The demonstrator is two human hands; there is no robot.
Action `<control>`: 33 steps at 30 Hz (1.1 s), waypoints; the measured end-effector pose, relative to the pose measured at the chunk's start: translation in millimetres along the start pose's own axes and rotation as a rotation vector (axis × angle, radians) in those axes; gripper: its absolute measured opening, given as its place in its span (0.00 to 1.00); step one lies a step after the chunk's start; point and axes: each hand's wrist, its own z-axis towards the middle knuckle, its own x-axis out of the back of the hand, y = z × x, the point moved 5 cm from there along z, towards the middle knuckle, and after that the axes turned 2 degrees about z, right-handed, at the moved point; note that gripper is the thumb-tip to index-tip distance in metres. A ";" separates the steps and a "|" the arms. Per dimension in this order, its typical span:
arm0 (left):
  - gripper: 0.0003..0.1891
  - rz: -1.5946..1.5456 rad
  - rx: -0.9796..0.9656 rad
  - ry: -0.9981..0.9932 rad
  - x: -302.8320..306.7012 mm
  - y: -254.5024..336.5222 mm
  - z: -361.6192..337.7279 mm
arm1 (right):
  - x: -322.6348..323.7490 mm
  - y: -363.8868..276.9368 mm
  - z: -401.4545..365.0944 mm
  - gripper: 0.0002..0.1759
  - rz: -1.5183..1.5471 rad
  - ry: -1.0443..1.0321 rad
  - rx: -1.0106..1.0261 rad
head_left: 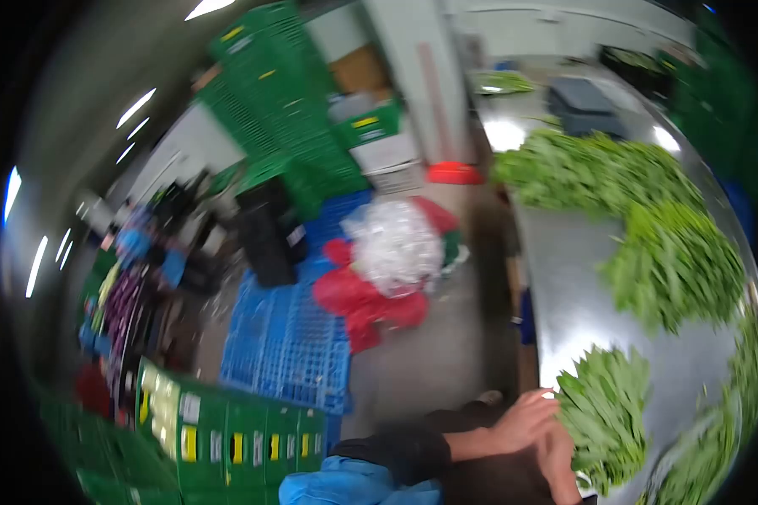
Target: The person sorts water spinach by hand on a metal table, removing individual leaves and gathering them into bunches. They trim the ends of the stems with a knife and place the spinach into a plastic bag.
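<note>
At the near edge of the metal table, my left hand (524, 422) reaches in from the left with its fingers bent and pressed together. My right hand (556, 454) comes up from below and meets it, its fingers curled and partly hidden behind the left. What lies between the two hands cannot be made out. Right beside them, a bunch of long green leaves (605, 412) rests on the table, its left side close to my fingers.
More leafy greens (598, 172) lie along the metal table (564, 278), with a grey bin (583, 105) behind. To the left are a blue pallet (286, 337), red and clear plastic bags (396, 248), stacked green crates (269, 93), a crate row (227, 438) and a person (173, 261).
</note>
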 end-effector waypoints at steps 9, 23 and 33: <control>0.27 0.014 0.255 0.277 39.8 -24.7 -67.0 | -59.6 -39.1 76.9 0.09 -0.052 -0.182 0.187; 0.18 0.112 0.723 -0.036 45.7 -63.6 -143.5 | -113.1 96.3 91.5 0.17 -0.866 -0.860 0.333; 0.16 0.186 0.682 -0.289 23.2 -52.4 -133.8 | -93.5 21.6 91.6 0.09 -0.528 -0.536 0.365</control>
